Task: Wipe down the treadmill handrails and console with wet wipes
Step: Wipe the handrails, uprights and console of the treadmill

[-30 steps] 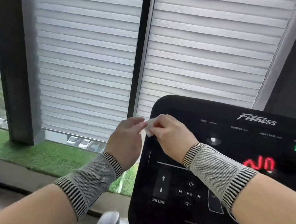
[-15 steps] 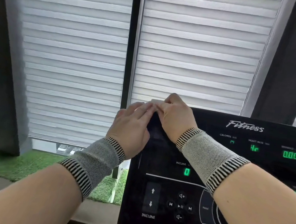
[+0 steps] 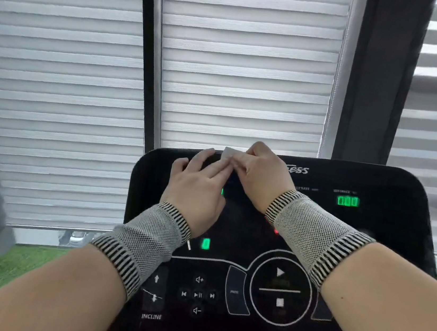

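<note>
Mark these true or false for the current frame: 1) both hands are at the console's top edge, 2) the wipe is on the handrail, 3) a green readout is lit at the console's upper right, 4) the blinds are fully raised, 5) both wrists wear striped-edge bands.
1) Both hands are at the top edge of the console. True: the left hand and the right hand meet there.
2) The wipe is on the handrail. False: the wipe is held between the hands at the console's top edge.
3) A green readout is lit at upper right. True.
4) The blinds are fully raised. False: the blinds cover most of the window.
5) Both wrists wear striped-edge bands. True: left band, right band.
</note>
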`<action>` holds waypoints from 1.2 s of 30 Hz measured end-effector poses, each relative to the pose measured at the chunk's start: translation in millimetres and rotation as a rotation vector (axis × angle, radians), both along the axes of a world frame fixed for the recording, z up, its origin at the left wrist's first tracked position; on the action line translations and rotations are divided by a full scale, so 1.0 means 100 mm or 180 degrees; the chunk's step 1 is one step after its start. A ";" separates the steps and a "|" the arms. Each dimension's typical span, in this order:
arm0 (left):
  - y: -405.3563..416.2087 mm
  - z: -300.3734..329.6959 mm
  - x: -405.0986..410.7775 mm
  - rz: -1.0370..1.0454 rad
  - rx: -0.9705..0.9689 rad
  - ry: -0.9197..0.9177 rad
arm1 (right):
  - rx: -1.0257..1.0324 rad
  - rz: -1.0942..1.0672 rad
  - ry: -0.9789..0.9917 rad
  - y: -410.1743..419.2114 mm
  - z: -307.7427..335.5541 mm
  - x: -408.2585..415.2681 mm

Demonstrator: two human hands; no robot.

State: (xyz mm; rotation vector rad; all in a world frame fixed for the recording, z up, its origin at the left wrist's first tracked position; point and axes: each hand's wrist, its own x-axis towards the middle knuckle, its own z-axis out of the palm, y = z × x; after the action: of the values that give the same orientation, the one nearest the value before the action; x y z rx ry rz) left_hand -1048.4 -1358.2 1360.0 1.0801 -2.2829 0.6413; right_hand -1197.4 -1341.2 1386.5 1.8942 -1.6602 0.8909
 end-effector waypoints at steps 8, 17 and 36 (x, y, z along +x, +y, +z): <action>0.20 0.07 -0.74 0.0019 0.0024 -0.0255 | 0.0013 -0.0003 -0.0243 0.25 -0.02 -0.76; 0.46 0.10 -1.63 -0.0090 0.0099 -0.0379 | 0.0130 -0.0076 -0.0349 0.54 -0.01 -1.68; 0.80 0.10 -2.93 -0.0439 0.0032 -0.0497 | 0.0057 0.0127 -0.0654 0.96 -0.08 -2.94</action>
State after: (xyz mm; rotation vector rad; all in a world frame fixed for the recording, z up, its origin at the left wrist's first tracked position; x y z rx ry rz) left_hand -1341.6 -1278.1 1369.7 0.8952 -2.4712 0.6799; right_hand -1491.4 -1245.2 1378.8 1.9075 -1.7573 1.1230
